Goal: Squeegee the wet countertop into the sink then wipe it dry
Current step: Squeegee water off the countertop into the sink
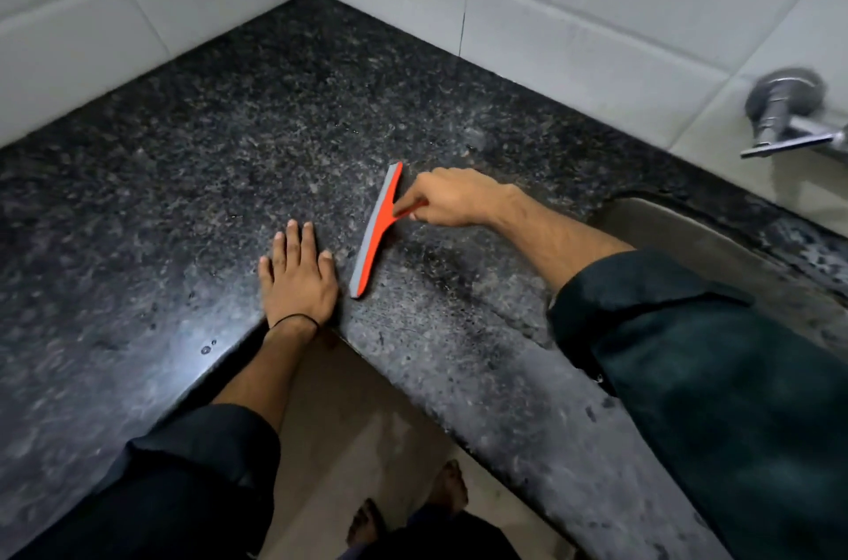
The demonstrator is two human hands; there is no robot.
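An orange squeegee [377,229] with a grey rubber blade lies blade-down on the dark speckled granite countertop [220,155]. My right hand [454,198] grips its short orange handle from the right side. My left hand [297,274] rests flat on the counter near the inner corner of the front edge, fingers spread, just left of the blade's near end. The steel sink [697,233] is sunk into the counter to the right, partly hidden by my right sleeve. A few water drops [207,348] sit near the front edge at left.
White tiled walls [573,8] meet in a corner behind the L-shaped counter. A chrome wall tap [780,114] juts out above the sink at far right. Beige floor [367,422] and my feet show below the counter's inner edge.
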